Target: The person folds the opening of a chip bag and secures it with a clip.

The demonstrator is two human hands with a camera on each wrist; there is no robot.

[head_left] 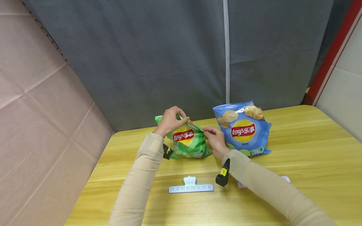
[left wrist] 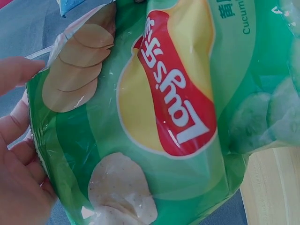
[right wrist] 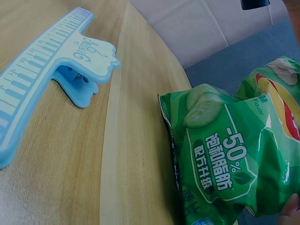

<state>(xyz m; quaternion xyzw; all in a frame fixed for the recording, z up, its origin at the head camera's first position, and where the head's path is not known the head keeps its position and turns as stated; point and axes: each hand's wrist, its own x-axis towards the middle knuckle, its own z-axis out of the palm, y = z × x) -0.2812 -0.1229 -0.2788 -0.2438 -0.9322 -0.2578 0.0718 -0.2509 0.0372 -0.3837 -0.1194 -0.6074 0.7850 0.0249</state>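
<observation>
A green Lay's chip bag [head_left: 183,147] stands on the table with its top edge bent. My left hand [head_left: 169,121] pinches that top edge between thumb and fingers; the left wrist view has this hand [left wrist: 21,164] at the bag's [left wrist: 136,131] rim. At the upper right corner of the bag, my right hand [head_left: 216,141] pinches the edge. Only a fingertip of it [right wrist: 291,208] enters the right wrist view. In front of the bag lies a light blue clip [head_left: 190,185] with a piano-key pattern and a crown-shaped handle.
A blue Lay's chip bag [head_left: 243,135] stands to the right, just behind my right hand. Partly hidden under my right forearm is a pale pinkish thing [head_left: 285,179] on the table [head_left: 311,150]. A dark grey curtain [head_left: 141,62] hangs behind the table.
</observation>
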